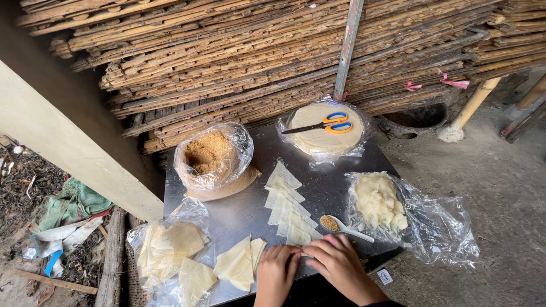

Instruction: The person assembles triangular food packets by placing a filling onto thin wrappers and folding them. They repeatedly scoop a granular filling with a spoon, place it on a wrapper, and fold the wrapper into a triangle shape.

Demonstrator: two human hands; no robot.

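At the near edge of the metal tabletop (239,213), both hands press a pale triangular wrapper piece (300,237), the left hand (277,272) and right hand (339,262) with fingers bent flat onto it, pinning rather than pinching. It ends a fanned row of cut wrapper triangles (287,202), thin and creamy. Beside them a white spoon (341,226) of brown crumbs rests within reach, near the bagged pale mash (380,200).
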